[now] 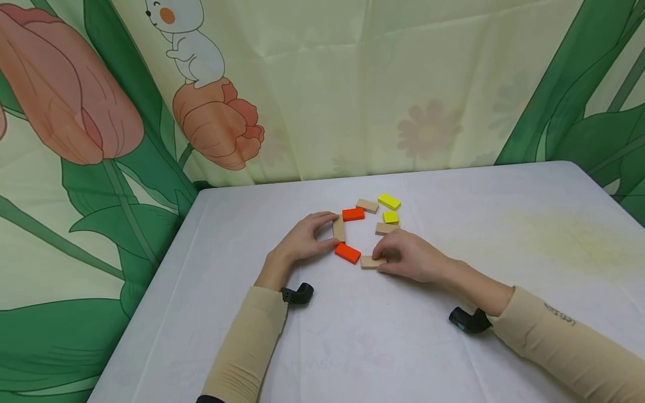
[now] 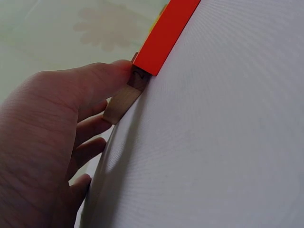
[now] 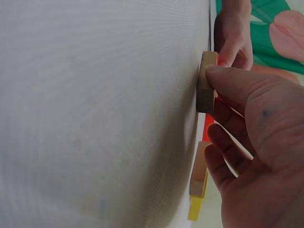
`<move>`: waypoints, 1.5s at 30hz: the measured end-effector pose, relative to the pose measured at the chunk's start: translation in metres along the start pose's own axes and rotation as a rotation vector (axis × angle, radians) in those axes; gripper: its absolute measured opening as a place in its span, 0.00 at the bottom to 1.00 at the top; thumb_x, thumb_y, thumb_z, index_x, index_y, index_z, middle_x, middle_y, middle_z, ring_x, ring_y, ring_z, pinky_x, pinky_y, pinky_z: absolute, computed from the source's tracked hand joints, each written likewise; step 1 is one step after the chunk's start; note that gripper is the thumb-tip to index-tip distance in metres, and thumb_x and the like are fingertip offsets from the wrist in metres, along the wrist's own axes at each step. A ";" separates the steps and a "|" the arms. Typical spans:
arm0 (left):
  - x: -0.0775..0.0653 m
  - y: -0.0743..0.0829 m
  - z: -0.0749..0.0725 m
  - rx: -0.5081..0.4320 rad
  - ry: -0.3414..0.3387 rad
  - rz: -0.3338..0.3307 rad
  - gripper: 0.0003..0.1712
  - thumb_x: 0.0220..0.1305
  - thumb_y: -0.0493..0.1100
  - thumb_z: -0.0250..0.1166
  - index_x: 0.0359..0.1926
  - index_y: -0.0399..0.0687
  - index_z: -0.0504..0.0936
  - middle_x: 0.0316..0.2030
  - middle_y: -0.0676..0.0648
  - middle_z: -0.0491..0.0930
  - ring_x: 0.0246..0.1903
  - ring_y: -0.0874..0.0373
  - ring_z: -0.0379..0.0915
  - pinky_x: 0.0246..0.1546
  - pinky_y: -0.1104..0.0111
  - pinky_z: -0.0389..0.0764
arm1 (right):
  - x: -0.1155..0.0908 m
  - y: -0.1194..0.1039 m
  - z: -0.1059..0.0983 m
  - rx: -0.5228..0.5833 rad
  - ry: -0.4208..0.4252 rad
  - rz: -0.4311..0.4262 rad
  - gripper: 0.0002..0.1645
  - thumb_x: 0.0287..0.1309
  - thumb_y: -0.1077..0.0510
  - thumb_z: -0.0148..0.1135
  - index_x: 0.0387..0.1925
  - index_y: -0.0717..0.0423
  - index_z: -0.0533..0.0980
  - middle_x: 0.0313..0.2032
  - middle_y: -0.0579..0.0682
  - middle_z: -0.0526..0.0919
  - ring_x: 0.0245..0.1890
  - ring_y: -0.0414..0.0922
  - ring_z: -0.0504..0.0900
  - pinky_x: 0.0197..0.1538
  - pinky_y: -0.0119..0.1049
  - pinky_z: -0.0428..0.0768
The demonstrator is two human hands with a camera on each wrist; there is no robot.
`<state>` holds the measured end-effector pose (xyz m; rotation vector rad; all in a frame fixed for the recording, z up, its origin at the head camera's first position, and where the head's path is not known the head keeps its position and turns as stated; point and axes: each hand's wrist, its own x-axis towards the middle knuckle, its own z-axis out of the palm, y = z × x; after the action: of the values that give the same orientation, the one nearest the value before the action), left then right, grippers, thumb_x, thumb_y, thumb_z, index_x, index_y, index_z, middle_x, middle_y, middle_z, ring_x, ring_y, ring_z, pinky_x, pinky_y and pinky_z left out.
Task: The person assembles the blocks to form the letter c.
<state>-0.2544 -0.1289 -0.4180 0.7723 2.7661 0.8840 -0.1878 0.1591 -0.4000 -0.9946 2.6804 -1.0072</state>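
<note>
In the head view, several small rectangular blocks lie in a rough ring on the white table. My left hand holds a plain wooden block at the ring's left side, thumb at its near end and fingers at its far end. That block touches or nearly touches a red block in the left wrist view. My right hand pinches another wooden block at the near side, between thumb and fingers. Left of it lies the near red block. The pinched block appears edge-on in the right wrist view.
A second red block and a wooden block lie at the ring's far side. Two yellow blocks and another wooden block sit on its right. A printed curtain hangs behind the table.
</note>
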 end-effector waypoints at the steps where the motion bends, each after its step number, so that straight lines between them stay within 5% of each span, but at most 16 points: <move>1: 0.000 0.000 0.000 0.000 0.000 -0.001 0.36 0.64 0.54 0.69 0.72 0.52 0.72 0.70 0.47 0.67 0.71 0.51 0.58 0.71 0.55 0.59 | 0.000 0.000 0.000 -0.003 -0.001 -0.001 0.10 0.56 0.61 0.75 0.40 0.47 0.85 0.39 0.39 0.82 0.47 0.45 0.76 0.54 0.48 0.77; 45: 0.000 0.001 -0.001 -0.009 -0.001 -0.019 0.37 0.64 0.54 0.70 0.72 0.54 0.72 0.70 0.48 0.68 0.71 0.52 0.59 0.71 0.56 0.59 | 0.002 -0.004 0.003 -0.002 -0.017 0.007 0.10 0.57 0.60 0.74 0.40 0.48 0.85 0.39 0.39 0.82 0.47 0.45 0.75 0.52 0.45 0.78</move>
<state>-0.2542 -0.1282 -0.4165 0.7433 2.7619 0.8911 -0.1860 0.1544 -0.3995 -0.9892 2.6693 -0.9908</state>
